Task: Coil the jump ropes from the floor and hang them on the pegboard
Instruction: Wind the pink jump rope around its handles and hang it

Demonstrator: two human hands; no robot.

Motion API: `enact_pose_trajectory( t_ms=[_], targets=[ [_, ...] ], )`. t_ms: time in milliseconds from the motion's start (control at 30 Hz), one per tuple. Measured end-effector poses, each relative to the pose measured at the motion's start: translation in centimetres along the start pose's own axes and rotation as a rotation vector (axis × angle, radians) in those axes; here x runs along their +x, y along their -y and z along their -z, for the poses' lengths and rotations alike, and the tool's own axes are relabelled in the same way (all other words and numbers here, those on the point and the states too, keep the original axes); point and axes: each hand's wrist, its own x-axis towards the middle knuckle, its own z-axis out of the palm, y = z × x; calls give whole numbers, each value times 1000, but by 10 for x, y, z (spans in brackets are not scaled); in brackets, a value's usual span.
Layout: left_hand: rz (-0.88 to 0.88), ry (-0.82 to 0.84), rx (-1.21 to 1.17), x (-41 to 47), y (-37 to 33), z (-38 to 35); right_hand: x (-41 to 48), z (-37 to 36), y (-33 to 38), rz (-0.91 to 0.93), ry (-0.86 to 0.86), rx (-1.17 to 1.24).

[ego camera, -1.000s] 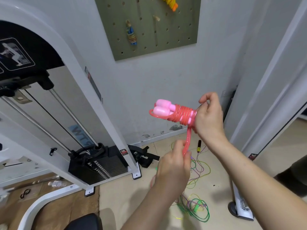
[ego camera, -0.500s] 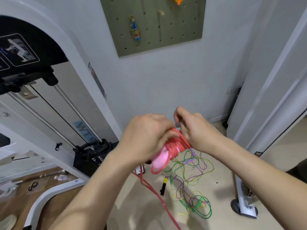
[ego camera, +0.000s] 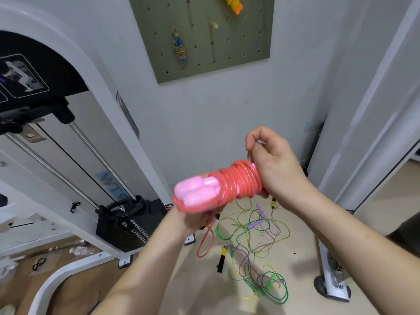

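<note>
A red jump rope [ego camera: 238, 181] is wound in tight coils around its two pink handles [ego camera: 196, 193]. My right hand [ego camera: 276, 168] grips the coiled end. My left hand [ego camera: 197, 219] is under the handles, mostly hidden by them, and holds the loose red tail, which loops down below it. A tangle of green, yellow and purple jump ropes [ego camera: 256, 242] lies on the floor beneath. The olive pegboard [ego camera: 204, 35] hangs on the wall above, with a blue bundled rope [ego camera: 180, 48] and a yellow-orange one [ego camera: 233, 3] on its pegs.
A white cable weight machine [ego camera: 75, 142] with a black weight stack [ego camera: 129, 223] stands at the left. A white frame on a castor [ego camera: 331, 285] stands at the right. A black-and-yellow handle [ego camera: 222, 255] lies on the beige floor.
My left hand has swung from over the bundle to beneath it, carrying the red tail round. The trailing rope is shorter. The bundle is higher and the handles show again.
</note>
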Motion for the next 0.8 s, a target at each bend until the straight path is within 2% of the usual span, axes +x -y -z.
enact_pose_trajectory(
  t_ms=[100, 200, 300, 400, 467, 600, 700, 800],
  targets=[
    [-73, -64, 229, -12, 20, -18, 0, -7, -11, -81, -78, 28],
    [-95, -171, 335, -13, 22, -31, -2, -14, -22, -152, -103, 74],
    [-33, -126, 333, -16, 20, -43, 0, -16, -31, -173, -155, 67],
    [2, -108, 449, -23, 24, -46, 8, -11, -43, -93, -314, -117],
    [-79, -103, 677, -29, 30, -47, 11, -5, -48, -43, -375, -236],
    [-311, -197, 1543, -41, 23, -43, 9, 4, -50, 85, -329, -537],
    [-412, -136, 1905, -52, 3, -44, 10, 4, -54, 122, -288, -658],
    [-636, -44, 2056, -53, -9, -30, 7, 2, -50, 164, -160, -734]
  ],
)
